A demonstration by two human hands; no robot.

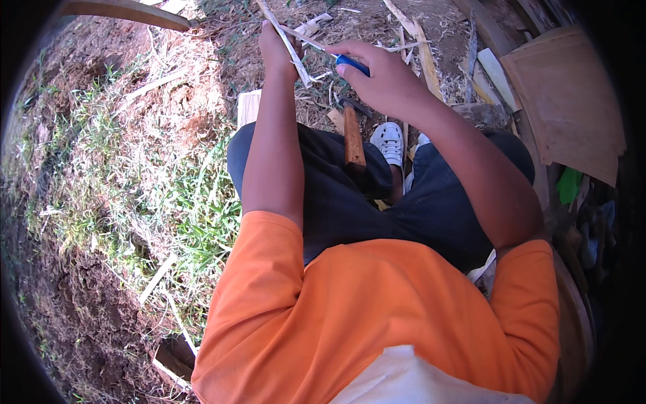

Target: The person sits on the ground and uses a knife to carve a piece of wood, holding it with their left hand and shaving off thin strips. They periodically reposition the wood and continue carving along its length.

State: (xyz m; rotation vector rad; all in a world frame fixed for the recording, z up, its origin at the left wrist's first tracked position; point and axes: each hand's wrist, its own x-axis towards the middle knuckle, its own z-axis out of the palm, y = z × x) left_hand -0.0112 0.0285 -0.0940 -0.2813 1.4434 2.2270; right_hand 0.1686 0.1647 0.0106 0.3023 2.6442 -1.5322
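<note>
Out in front of me, my left hand (pixel 273 52) is closed round a thin pale wood strip (pixel 295 59), which slants down to the right with a frayed lower end. My right hand (pixel 385 75) grips a knife (pixel 354 65) by its blue handle, index finger stretched along it. The knife's narrow blade points up and left and reaches the strip near my left hand; whether its edge bites into the wood cannot be made out. Below my hands, between my legs, stands a tool with a wooden handle (pixel 353 138) and a dark metal head.
Shavings and long wood offcuts (pixel 425 57) litter the ground ahead. Brown flat sheets (pixel 568 101) lean at the right, beside a pale board (pixel 496 73). A pale wood block (pixel 248 108) is by my left knee. Grass (pixel 195 215) and bare soil spread leftward; a curved beam (pixel 131 12) crosses the upper left.
</note>
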